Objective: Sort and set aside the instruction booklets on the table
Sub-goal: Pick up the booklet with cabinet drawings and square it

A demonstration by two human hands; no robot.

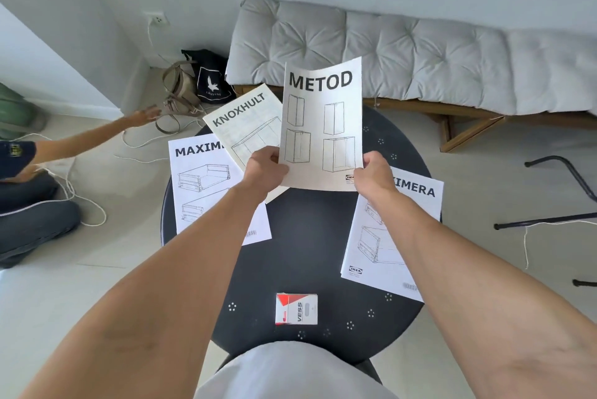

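I hold a white METOD booklet [323, 121] upright above the round black table [307, 253]. My left hand [266, 169] grips its lower left corner and my right hand [374, 172] grips its lower right corner. Behind it, a yellowish KNOXHULT booklet [245, 122] lies tilted at the table's far edge. A white MAXIMERA booklet [206, 192] lies flat on the left side, partly under my left forearm. A second MAXIMERA booklet [381, 237] lies on the right, partly covered by my right forearm.
A small red and white VESS box [297, 309] stands near the table's front edge. Another person [35, 192] sits on the floor at left, arm stretched toward bags [193, 85]. White cords trail over the floor. A cushioned bench [403, 53] is behind; black chair legs [555, 205] are at right.
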